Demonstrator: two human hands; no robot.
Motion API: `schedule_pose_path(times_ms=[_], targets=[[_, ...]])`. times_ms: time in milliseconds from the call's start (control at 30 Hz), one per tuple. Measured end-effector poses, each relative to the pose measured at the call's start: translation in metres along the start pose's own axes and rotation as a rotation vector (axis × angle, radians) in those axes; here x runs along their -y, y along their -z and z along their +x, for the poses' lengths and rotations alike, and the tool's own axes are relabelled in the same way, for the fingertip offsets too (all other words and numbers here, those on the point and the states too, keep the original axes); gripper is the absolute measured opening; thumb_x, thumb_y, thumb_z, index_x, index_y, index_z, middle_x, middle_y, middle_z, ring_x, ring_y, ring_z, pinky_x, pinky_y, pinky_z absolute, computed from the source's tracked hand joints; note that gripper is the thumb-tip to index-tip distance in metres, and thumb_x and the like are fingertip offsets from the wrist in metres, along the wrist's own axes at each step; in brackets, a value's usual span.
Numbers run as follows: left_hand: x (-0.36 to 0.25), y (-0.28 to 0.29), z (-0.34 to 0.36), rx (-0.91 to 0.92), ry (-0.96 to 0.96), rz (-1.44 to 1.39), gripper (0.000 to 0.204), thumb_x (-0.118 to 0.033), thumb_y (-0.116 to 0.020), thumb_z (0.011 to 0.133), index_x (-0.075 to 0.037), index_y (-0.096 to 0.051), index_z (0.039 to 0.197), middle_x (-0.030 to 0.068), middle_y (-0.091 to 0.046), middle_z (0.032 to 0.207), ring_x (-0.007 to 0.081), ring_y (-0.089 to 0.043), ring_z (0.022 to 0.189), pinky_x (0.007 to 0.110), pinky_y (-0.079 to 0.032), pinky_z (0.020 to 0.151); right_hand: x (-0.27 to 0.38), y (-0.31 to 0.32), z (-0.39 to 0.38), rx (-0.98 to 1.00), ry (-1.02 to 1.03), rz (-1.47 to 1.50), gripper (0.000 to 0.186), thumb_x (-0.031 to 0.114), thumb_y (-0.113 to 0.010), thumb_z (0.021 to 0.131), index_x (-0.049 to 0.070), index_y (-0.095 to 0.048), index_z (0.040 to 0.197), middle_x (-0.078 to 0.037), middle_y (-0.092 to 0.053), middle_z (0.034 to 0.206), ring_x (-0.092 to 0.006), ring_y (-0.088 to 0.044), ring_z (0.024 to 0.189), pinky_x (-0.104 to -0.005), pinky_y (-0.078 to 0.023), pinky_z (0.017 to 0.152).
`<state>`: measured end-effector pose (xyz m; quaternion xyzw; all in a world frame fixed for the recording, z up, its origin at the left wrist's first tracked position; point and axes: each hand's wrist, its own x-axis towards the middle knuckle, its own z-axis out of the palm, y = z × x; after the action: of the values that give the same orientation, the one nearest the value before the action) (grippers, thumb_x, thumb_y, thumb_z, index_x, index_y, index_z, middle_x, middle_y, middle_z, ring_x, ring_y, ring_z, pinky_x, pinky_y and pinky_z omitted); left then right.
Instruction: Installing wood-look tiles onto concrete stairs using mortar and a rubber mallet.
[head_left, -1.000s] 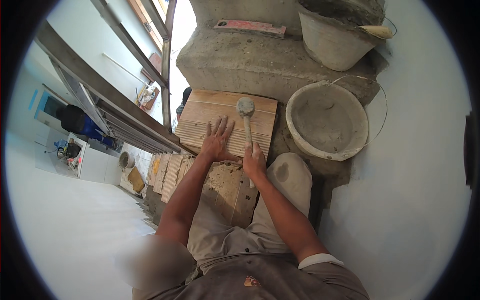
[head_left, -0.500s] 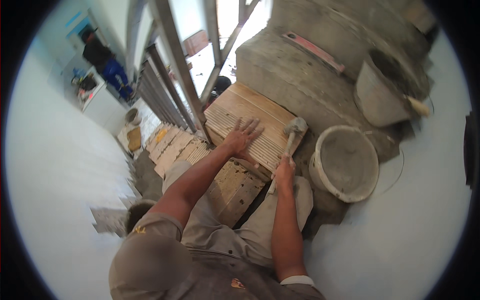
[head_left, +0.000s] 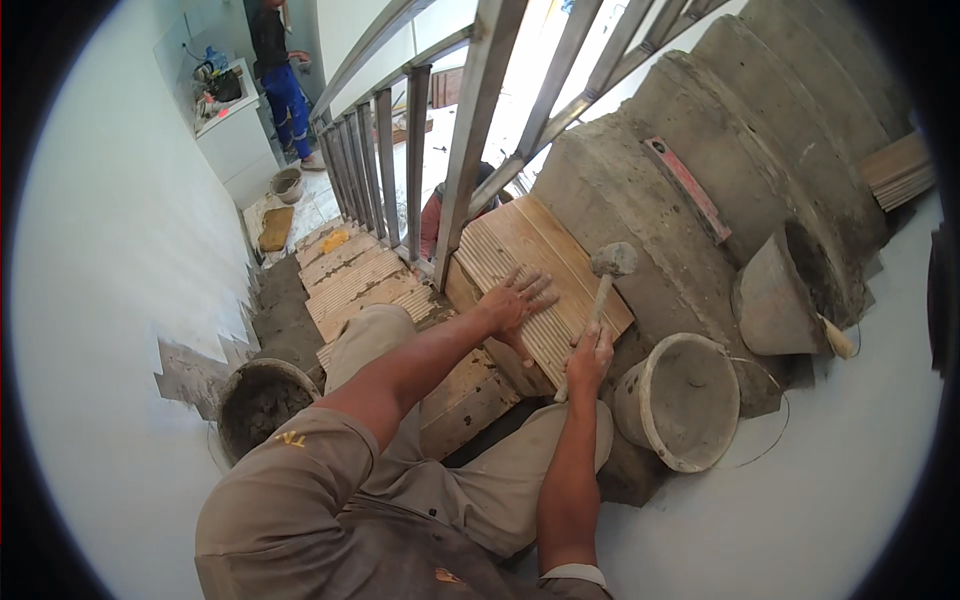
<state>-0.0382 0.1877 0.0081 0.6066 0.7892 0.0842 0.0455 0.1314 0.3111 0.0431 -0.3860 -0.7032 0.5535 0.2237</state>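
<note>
Here the mallet [head_left: 613,261] points away, slanting rightward lengthwise, right fingers [head_left: 600,346] clasping it (left fingers [head_left: 536,284] spread on tile [head_left: 535,226]).

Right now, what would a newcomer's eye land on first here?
Most likely the wood-look tile on the stair at the centre, with the left hand spread on it and the right hand gripping a mallet near its right edge. Next might come the metal railing slanting across the top, then the red level lying on a step at upper right.
</note>
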Motion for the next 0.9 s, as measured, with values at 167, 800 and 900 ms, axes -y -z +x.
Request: schedule_pose_path(times_ms=[167, 800, 900], targets=[[0.002, 0.001, 0.002, 0.007, -0.018, 0.004, 0.149, -0.092, -0.074, 0.043, -0.018, -0.026, 0.164, 0.0183, -0.019, 0.170, 0.0366, -0.015, 0.158, 0.056, -0.005, 0.128, -0.037, -0.006, 0.053, -0.021, 0.060, -0.322, 0.040, 0.031, -0.040, 0.107, -0.003, -0.059, 0.117, -0.025, -0.063, 0.087, -0.0440, -0.064, 0.081, -0.0506, -0.048, 0.076], [-0.005, 0.006, 0.008, 0.078, 0.000, -0.031, 0.149, -0.092, -0.075, 0.042, -0.020, -0.026, 0.164, 0.0166, -0.017, 0.171, 0.0342, -0.013, 0.158, 0.055, -0.003, 0.129, -0.044, -0.006, 0.051, -0.020, 0.099, -0.467, 0.038, 0.026, -0.042, 0.106, -0.003, -0.059, 0.123, -0.032, -0.065, 0.108, -0.0512, -0.062, 0.104, -0.0538, -0.047, 0.088], [0.007, -0.009, 0.003, -0.026, 0.011, -0.007, 0.152, -0.096, -0.072, 0.037, -0.024, -0.029, 0.163, 0.0139, -0.017, 0.171, 0.0347, -0.016, 0.158, 0.056, -0.004, 0.129, -0.046, -0.019, 0.049, -0.038, 0.213, -0.442, 0.035, 0.026, -0.041, 0.106, -0.003, -0.059, 0.117, -0.028, -0.063, 0.098, -0.0457, -0.061, 0.091, -0.0514, -0.046, 0.081]])
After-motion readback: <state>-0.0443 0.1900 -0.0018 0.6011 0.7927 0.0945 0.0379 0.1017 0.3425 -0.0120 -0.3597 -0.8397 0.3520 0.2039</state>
